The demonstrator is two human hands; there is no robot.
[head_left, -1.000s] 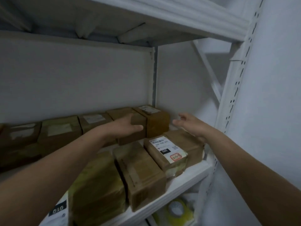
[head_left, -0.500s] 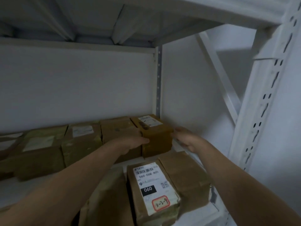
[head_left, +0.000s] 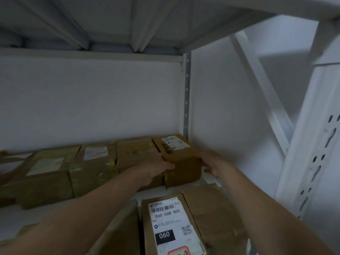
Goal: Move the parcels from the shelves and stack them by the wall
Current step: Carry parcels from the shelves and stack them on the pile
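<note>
A small brown parcel (head_left: 182, 162) with a white label sits at the right end of the back row on the white shelf (head_left: 158, 194). My left hand (head_left: 156, 169) grips its left front corner, thumb along the top edge. My right hand (head_left: 213, 163) holds its right side with the fingers curled round it. More brown parcels (head_left: 136, 155) stand in a row to its left. A labelled parcel marked 060 (head_left: 171, 223) lies in front, close to me.
A white wall (head_left: 92, 100) closes the back and right side of the bay. The upper shelf (head_left: 128, 21) hangs low overhead. A perforated white upright (head_left: 316, 162) and a diagonal brace (head_left: 263, 89) stand at the right. Another plain parcel (head_left: 211, 214) lies beside the labelled one.
My head has moved closer to the shelf. My right hand has gone from hovering open above the front parcels to the right side of the back parcel. My left hand stays on its left corner.
</note>
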